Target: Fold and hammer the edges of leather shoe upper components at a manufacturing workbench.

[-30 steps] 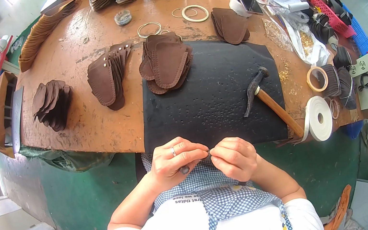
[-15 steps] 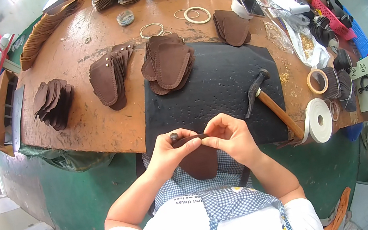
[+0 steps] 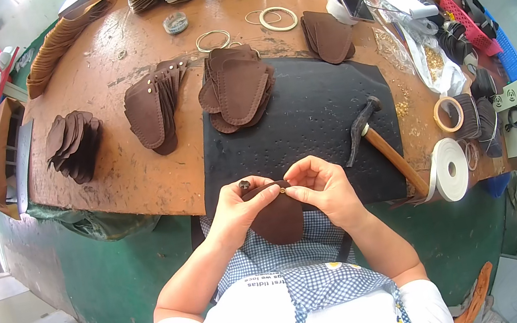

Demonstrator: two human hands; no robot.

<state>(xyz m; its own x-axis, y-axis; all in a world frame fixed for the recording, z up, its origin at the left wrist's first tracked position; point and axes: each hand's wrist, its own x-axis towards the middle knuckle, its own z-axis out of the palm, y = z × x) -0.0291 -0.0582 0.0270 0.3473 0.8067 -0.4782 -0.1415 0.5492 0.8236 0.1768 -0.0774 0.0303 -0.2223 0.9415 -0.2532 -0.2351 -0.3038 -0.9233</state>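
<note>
Leather (image 3: pixel 277 221) rose, pinched by both hands' (image 3: pixel 334 195) fingers (image 3: pixel 264 197), beside scuffed table (image 3: pixel 140 188) over green floor (image 3: pixel 134 278).

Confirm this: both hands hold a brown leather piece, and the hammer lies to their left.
Wrong side: the head view shows the hammer lying to the right of the hands. The left hand and right hand do hold a brown leather piece.
</note>
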